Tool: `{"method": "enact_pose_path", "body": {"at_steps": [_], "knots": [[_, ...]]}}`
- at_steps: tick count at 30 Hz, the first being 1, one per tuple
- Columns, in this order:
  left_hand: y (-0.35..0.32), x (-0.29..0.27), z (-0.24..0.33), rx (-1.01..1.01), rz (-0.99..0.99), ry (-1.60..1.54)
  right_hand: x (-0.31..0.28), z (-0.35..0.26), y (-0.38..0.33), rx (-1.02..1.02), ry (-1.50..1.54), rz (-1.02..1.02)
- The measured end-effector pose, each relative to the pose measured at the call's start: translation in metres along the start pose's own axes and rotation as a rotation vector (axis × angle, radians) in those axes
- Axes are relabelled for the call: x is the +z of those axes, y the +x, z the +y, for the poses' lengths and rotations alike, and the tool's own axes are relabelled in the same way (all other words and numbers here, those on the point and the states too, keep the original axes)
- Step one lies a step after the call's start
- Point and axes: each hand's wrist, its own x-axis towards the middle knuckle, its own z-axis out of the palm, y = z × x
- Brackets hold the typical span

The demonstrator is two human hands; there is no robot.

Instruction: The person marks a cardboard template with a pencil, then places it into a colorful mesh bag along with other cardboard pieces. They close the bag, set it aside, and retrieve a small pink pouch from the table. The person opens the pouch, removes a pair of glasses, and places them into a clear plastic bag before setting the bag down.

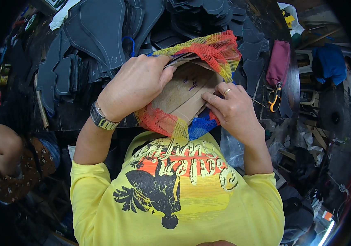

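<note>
A mesh bag (163, 123) in red, yellow and blue lies at the table's near edge, its mouth spread wide. Inside it are brown cardboard pieces (188, 88) with dark pen marks and curved cut edges. My left hand (140, 82), a metal watch at its wrist, is closed on the bag's upper left rim; its fingertips are partly hidden behind the cardboard's edge. On the right side, my right hand (233, 106), wearing a ring, pinches the bag's rim beside the cardboard. Whether it also grips a cardboard piece I cannot tell.
Stacks of dark cut pieces (97, 28) with pale outlines cover the far table. A maroon pouch (278, 63) and orange-handled scissors (274, 100) lie at the right edge. Another person's arm (5, 147) shows at far left. A wooden stick (41, 100) lies on the left.
</note>
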Motion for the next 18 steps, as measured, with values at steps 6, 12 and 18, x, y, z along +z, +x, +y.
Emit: {"method": "enact_pose_path", "body": {"at_steps": [6, 12, 18], "knots": [[-0.011, 0.007, 0.009, 0.053, -0.041, 0.137, 0.007, -0.002, 0.001, 0.024, 0.001, -0.013], [-0.021, 0.017, 0.020, 0.048, -0.064, 0.210, 0.007, -0.003, 0.005, 0.066, 0.065, -0.007], [-0.012, 0.017, 0.008, 0.011, -0.037, 0.166, 0.004, 0.001, 0.006, 0.059, 0.122, 0.055]]}}
